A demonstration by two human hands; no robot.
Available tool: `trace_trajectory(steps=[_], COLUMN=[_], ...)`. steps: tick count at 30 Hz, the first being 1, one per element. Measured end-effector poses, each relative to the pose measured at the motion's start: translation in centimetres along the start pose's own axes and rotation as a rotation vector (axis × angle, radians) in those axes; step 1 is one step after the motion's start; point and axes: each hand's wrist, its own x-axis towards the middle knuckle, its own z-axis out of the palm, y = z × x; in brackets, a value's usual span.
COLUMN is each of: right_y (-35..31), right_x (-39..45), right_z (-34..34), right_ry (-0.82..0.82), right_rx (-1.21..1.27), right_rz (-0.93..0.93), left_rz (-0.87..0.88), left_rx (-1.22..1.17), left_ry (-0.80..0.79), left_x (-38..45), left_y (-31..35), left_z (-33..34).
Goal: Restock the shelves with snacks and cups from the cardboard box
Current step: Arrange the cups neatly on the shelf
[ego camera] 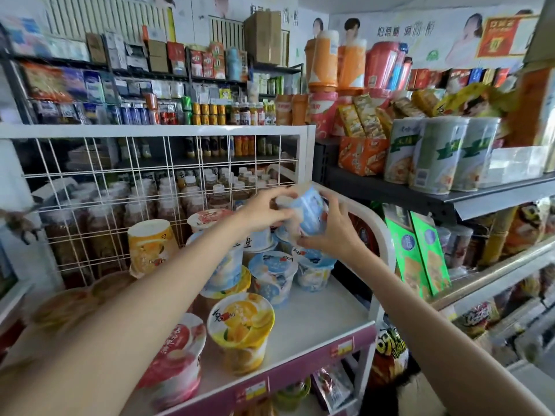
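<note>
Hands, left [265,210] and right [333,232], both grip a tilted blue cup [309,211], its label blurred, above shelved cups [271,276].

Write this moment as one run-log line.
left hand: holds blue cup | right hand: holds same cup | cup: tilted, above stacked cups at back of white shelf | placing: not yet done

Figure: 2 bare forearms enter from the lower edge, each ending in a bare hand, the left hand [264,210] and the right hand [335,235]. No sleeve, glove, watch or ring shows on either. The fingernails are short and unpainted.
</note>
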Motion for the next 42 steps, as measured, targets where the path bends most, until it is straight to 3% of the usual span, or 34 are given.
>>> trace_trajectory(steps=[5,9,14,17,24,28,33,35,37,39,42], right_y=[3.4,4.3,4.2,4.7,4.1,3.7,3.0,1.6,-0.5,-3.0,-5.8], right_x=[-0.4,-0.7,-0.7,-0.2,-0.2,-0.7,-1.2,-1.3,-1.2,-1.0,-0.4], right_z=[4.5,6.3,5.9,4.6,3.6,4.2,3.4,2.9,2.7,2.6,2.5], right_ry=[-0.045,0.047,0.076,0.016,-0.028,0.016,-0.036,0.017,0.031,-0.076,-0.269], right_rx=[-0.236,-0.249,-0.458,-0.655,-0.762,-0.679,-0.651,-0.628,-0.43,-0.107,0.273], right_rz=[0.224,0.215,-0.007,0.017,0.062,0.064,0.086,0.027,-0.098,-0.153,-0.146], left_rz=[0.012,-0.081,-0.138,-0.159,-0.221,-0.297,-0.256,-0.232,-0.227,-0.213,-0.201], left_rx=[0.544,0.82,0.837,0.839,0.919,0.863,0.803,0.712,0.512,0.346,0.24], left_ry=[-0.099,-0.147,-0.178,-0.23,-0.302,-0.372,-0.193,-0.09,0.039,0.135,0.143], left_x=[1.9,0.8,-0.7,-1.5,-1.6,-2.0,-2.9,-3.4,-3.5,-3.5,-3.1], left_y=[-1.2,-2.7,-4.1,-4.0,-3.8,-3.4,-4.1,-4.0,-3.4,-2.2,-1.0], left_z=[0.2,-2.2,-4.5,-5.4,-5.8,-6.3,-5.9,-6.0,-6.3,-6.3,-5.3])
